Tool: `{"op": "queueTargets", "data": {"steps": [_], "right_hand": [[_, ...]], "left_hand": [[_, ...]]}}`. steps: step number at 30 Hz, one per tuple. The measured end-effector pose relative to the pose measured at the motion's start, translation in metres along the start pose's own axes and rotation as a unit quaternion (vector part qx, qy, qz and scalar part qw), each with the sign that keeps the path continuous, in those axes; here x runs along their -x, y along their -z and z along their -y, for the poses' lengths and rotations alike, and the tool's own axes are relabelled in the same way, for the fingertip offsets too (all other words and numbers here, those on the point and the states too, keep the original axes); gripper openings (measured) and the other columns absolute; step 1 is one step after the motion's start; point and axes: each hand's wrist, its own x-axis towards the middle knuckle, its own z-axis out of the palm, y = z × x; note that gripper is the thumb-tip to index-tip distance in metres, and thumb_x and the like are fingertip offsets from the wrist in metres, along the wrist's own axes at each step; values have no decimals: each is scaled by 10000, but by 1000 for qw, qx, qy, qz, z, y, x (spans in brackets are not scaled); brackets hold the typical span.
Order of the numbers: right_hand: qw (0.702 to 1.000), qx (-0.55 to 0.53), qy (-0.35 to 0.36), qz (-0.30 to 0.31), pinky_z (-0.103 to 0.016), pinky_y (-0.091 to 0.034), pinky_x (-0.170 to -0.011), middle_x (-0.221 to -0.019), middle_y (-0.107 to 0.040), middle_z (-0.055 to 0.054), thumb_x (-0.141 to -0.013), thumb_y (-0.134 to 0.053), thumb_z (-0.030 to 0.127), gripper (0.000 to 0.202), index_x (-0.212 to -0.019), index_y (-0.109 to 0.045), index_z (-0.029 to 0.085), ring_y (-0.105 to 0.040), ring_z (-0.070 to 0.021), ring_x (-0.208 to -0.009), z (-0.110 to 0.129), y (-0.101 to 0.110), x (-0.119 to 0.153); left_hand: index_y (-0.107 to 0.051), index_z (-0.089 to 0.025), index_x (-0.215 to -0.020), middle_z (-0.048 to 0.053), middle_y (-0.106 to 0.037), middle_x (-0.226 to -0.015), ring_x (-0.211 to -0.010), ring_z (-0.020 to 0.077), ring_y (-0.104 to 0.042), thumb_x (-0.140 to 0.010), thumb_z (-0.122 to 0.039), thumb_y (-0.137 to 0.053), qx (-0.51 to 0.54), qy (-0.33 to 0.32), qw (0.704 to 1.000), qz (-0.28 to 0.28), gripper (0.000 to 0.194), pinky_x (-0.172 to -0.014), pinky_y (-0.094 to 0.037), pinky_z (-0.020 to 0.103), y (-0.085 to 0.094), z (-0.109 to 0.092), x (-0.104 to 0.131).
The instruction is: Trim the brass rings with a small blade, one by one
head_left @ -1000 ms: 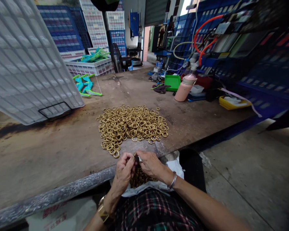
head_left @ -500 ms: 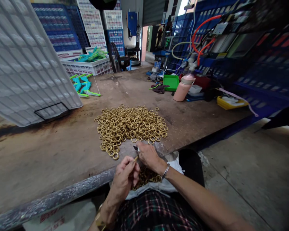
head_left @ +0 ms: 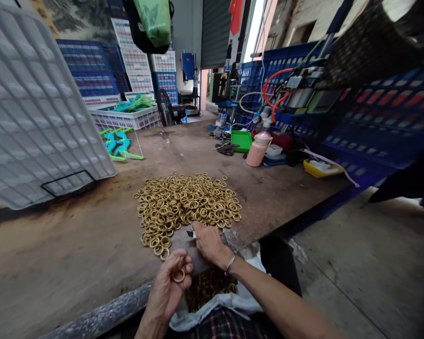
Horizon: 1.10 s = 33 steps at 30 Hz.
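Observation:
Many brass-coloured rings (head_left: 187, 200) lie in a loose pile on the brown table (head_left: 113, 245). My left hand (head_left: 171, 282) is at the table's front edge, fingers curled round a ring (head_left: 179, 275). Beside it, at the near side of the pile, my right hand (head_left: 212, 245) is closed on a small tool with a dark pointed tip (head_left: 190, 233); its fingertips are at the nearest rings. Below the table edge, under my hands, an open white bag (head_left: 229, 303) holds more rings.
A large white ribbed crate (head_left: 38, 113) stands at the left, with turquoise and green toy bows (head_left: 118, 143) beside it. Towards the back right are a pink bottle (head_left: 258, 149), a green tray (head_left: 240, 140) and a yellow tray (head_left: 321, 168).
The view has tilted up. My left hand has turned and lowered, so the ring in it now shows face-on. My right hand stays near the pile's front edge, still closed on the tool.

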Motion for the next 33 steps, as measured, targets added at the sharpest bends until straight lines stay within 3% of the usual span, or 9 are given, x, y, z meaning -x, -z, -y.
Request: {"op": "queueTargets", "data": {"steps": [4,9,12,16,23,29,33], "right_hand": [[989,-139,39,-2,-233,-351,-640,-807,-622,-42,-837,-410,188,142,-924,-522,175,-561,-149,-737,-8,3,7],[925,-369,93,28,-197,-314,-556,-638,-471,41,-863,-388,291,188,-779,-510,175,-419,-98,-596,-10,20,22],[892,-438,93,67,-188,-293,-530,-612,-414,57,-849,-410,316,194,-759,-496,167,-364,-82,-564,-8,29,29],[865,-485,81,97,-182,-290,-506,-586,-409,63,-832,-418,303,171,-732,-463,172,-351,-74,-536,-3,32,33],[885,-459,27,66,-189,-265,-484,-540,-415,67,-794,-427,273,152,-679,-443,175,-365,-75,-516,7,22,31],[900,-431,33,49,-198,-257,-496,-541,-439,63,-797,-434,272,159,-675,-464,174,-363,-80,-526,5,18,32],[894,-444,43,45,-198,-267,-507,-540,-452,61,-808,-429,271,166,-680,-470,173,-377,-82,-533,5,18,34]], "left_hand": [[-515,-143,-704,23,-610,-681,-573,103,-567,-610,-244,-734,-7,-27,999,-47,259,-397,-372,150,1,-3,-8],[-519,-180,-883,-39,-557,-609,-439,52,-460,-628,-339,-723,-107,-82,991,-17,363,-333,-264,116,-7,-4,-9],[-515,-181,-922,-58,-529,-587,-384,21,-373,-636,-392,-703,-141,-75,987,-2,403,-321,-191,106,-9,-1,-9],[-507,-164,-789,-73,-482,-554,-369,6,-324,-632,-426,-695,-169,-83,982,5,358,-323,-173,110,-7,3,-9],[-482,-172,-756,-78,-468,-538,-373,13,-319,-643,-478,-662,-240,-109,964,-30,373,-335,-185,117,-7,8,-5],[-471,-172,-716,-59,-484,-573,-382,17,-314,-733,-465,-582,-281,-92,955,24,313,-335,-187,127,-3,10,-1],[-468,-177,-731,-59,-489,-596,-398,20,-320,-755,-433,-572,-257,-93,961,44,277,-344,-191,128,-3,11,0]]}}
